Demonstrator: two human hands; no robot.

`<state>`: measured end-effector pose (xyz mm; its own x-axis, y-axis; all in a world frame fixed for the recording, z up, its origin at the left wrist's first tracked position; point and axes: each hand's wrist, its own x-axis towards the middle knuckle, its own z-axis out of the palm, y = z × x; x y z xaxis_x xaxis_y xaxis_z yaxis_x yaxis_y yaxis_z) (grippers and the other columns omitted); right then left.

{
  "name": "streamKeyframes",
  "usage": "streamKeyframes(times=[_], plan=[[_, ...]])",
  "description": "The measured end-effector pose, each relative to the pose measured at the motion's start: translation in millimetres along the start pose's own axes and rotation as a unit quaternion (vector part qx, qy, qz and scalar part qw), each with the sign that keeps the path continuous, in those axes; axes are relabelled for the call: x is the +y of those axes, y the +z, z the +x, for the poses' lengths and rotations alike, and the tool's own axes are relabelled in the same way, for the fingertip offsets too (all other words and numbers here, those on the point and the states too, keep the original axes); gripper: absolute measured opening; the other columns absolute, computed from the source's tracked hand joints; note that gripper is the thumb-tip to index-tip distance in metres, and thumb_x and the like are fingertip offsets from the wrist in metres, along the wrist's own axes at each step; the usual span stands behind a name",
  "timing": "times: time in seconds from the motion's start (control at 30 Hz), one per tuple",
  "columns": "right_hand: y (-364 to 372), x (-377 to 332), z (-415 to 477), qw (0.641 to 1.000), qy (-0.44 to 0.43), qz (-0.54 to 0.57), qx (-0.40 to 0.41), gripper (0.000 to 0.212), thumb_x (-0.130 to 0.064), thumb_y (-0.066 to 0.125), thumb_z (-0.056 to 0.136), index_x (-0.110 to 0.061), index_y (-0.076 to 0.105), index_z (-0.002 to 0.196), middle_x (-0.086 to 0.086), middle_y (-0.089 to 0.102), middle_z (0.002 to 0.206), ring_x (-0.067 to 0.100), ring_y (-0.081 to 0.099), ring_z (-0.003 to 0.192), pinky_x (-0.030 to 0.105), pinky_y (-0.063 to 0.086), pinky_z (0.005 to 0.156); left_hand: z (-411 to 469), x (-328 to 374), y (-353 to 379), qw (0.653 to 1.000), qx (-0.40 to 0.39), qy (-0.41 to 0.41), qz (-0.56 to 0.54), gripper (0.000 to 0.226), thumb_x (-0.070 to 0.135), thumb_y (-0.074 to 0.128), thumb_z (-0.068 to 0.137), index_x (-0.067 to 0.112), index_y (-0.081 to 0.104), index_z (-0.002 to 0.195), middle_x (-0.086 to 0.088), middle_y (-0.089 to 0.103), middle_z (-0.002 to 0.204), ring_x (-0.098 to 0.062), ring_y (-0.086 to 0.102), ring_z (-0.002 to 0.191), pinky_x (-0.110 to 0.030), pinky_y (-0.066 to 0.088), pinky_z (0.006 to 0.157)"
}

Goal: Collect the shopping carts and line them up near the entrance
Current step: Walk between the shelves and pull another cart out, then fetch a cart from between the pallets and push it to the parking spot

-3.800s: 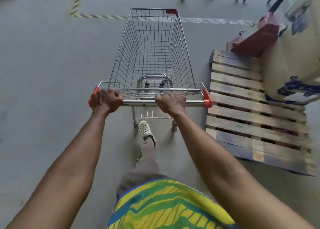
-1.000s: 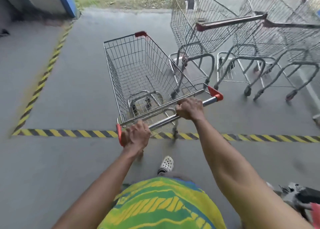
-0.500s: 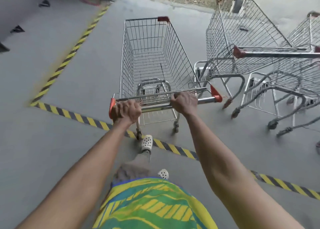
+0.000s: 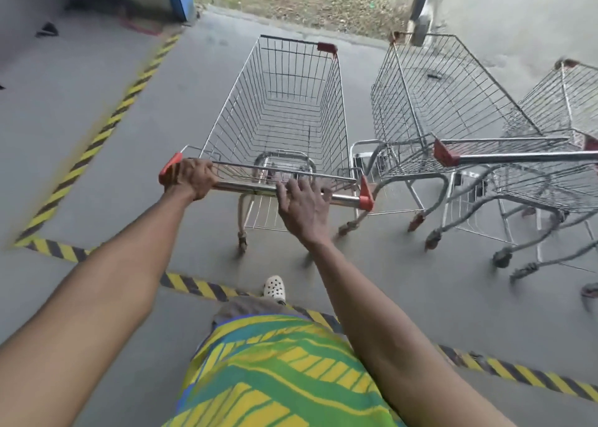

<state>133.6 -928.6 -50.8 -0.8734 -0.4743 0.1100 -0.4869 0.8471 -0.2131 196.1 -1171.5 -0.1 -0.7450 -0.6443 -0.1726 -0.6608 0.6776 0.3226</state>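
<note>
Close beside the parked cart (image 4: 430, 103), the pushed cart (image 4: 284, 109) stood with the left grip (image 4: 191, 177) clamped round its handle (image 4: 246, 188) and the right grip (image 4: 302, 206) spread flat, merely resting there, so a one-sided shove risked slewing it into that neighbour.

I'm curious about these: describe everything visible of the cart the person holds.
The cart is a silver wire basket, empty, upright on its castors on the grey floor, just past the striped tape. Its metal handle has red end caps; a red bumper marks one front corner. The left hand grips the handle's left end; the right hand lies over it, fingers spread. A neighbouring cart stands close on its right.
</note>
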Motion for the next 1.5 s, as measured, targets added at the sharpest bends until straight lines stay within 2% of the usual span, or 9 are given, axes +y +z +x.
streamKeyframes(times=[0.23, 0.4, 0.6, 0.8, 0.97, 1.17, 1.37, 1.43, 1.5], plan=[[19.0, 9.0, 68.8, 1.000, -0.013, -0.021, -0.020, 0.051, -0.054, 0.039, 0.103, -0.027, 0.042, 0.146, 0.004, 0.043, 0.132, 0.026, 0.039, 0.124, 0.047, 0.026, 0.111, 106.6, 34.5, -11.7, 0.999, 0.006, 0.044, 0.011, 0.034, 0.016, 0.039, 0.085, 0.020, 0.072, 0.091, -0.008, 0.075, 0.103, -0.030, 0.059, 0.116, -0.033, 0.040, 0.097], [20.5, 14.8, 96.7, 0.997, 0.061, 0.001, -0.043, 0.082, -0.042, 0.059, 0.091, -0.037, 0.015, 0.160, 0.001, 0.012, 0.170, 0.023, -0.004, 0.159, 0.049, -0.014, 0.126, 160.4, 58.0, -3.9, 0.997, 0.032, 0.071, 0.026, 0.034, 0.016, 0.042, 0.086, 0.020, 0.075, 0.094, -0.013, 0.075, 0.102, -0.029, 0.056, 0.126, -0.035, 0.040, 0.105], [20.1, 34.8, 115.6, 0.990, 0.109, -0.056, -0.068, 0.113, -0.043, 0.065, 0.084, -0.042, -0.020, 0.159, 0.003, -0.035, 0.165, 0.027, -0.036, 0.151, 0.057, -0.016, 0.123, 190.7, 73.3, 29.6, 0.990, 0.108, 0.088, -0.019, 0.028, 0.012, 0.045, 0.092, 0.009, 0.071, 0.100, -0.021, 0.071, 0.103, -0.034, 0.044, 0.137, -0.041, 0.023, 0.105], [22.9, 37.2, 131.1, 0.982, 0.163, -0.038, -0.084, 0.118, -0.040, 0.066, 0.084, -0.036, -0.025, 0.159, 0.005, -0.043, 0.161, 0.028, -0.041, 0.147, 0.062, -0.018, 0.120, 176.9, 62.5, 60.7, 0.960, 0.184, 0.209, 0.008, 0.033, 0.032, 0.031, 0.105, 0.008, 0.053, 0.107, -0.015, 0.055, 0.110, -0.033, 0.040, 0.128, -0.051, 0.022, 0.119], [22.8, 35.0, 130.6, 0.984, 0.161, -0.017, -0.073, 0.119, -0.033, 0.068, 0.081, -0.035, -0.021, 0.160, 0.004, -0.040, 0.163, 0.027, -0.038, 0.150, 0.063, -0.015, 0.121, 183.5, 43.3, 60.4, 0.963, 0.124, 0.236, 0.039, 0.058, 0.050, 0.020, 0.106, 0.007, 0.047, 0.135, -0.018, 0.037, 0.148, -0.034, 0.017, 0.152, -0.050, 0.007, 0.125], [24.6, 13.2, 109.1, 0.988, 0.146, -0.013, -0.046, 0.122, -0.027, 0.070, 0.077, -0.032, -0.018, 0.162, 0.003, -0.039, 0.164, 0.026, -0.035, 0.151, 0.048, -0.030, 0.117, 185.3, 47.7, 53.3, 0.992, 0.048, 0.097, 0.069, 0.070, 0.055, 0.007, 0.104, 0.016, 0.010, 0.163, -0.004, -0.010, 0.171, -0.026, -0.023, 0.154, -0.049, -0.014, 0.124], [44.1, -8.8, 52.0, 0.966, 0.164, 0.027, -0.200, 0.085, -0.040, 0.060, 0.092, -0.032, 0.015, 0.164, 0.003, -0.039, 0.164, 0.028, -0.030, 0.154, 0.051, 0.029, 0.119, 168.7, 29.7, 46.4, 0.989, -0.030, 0.072, 0.122, 0.096, 0.044, 0.048, 0.096, 0.022, -0.021, 0.159, 0.006, -0.036, 0.162, -0.026, -0.027, 0.153, -0.045, -0.020, 0.118], [54.1, -15.6, 24.2, 0.958, 0.160, 0.037, -0.236, 0.081, -0.039, 0.061, 0.092, -0.031, 0.021, 0.162, 0.001, -0.035, 0.166, 0.026, -0.026, 0.156, 0.051, 0.029, 0.120, 147.6, 16.4, 56.1, 0.967, -0.181, 0.055, 0.173, 0.084, 0.039, 0.046, 0.100, 0.015, -0.005, 0.163, -0.003, -0.015, 0.169, -0.029, -0.001, 0.157, -0.043, -0.008, 0.123], [65.5, -22.5, -4.3, 0.952, 0.146, 0.041, -0.267, 0.076, -0.040, 0.064, 0.091, -0.031, 0.030, 0.158, 0.001, -0.029, 0.168, 0.025, -0.022, 0.157, 0.050, 0.028, 0.122, 111.3, -17.1, 82.7, 0.877, -0.457, -0.009, 0.151, 0.052, 0.034, 0.038, 0.108, 0.003, 0.040, 0.150, -0.016, 0.043, 0.156, -0.030, 0.050, 0.129, -0.039, 0.037, 0.113]])
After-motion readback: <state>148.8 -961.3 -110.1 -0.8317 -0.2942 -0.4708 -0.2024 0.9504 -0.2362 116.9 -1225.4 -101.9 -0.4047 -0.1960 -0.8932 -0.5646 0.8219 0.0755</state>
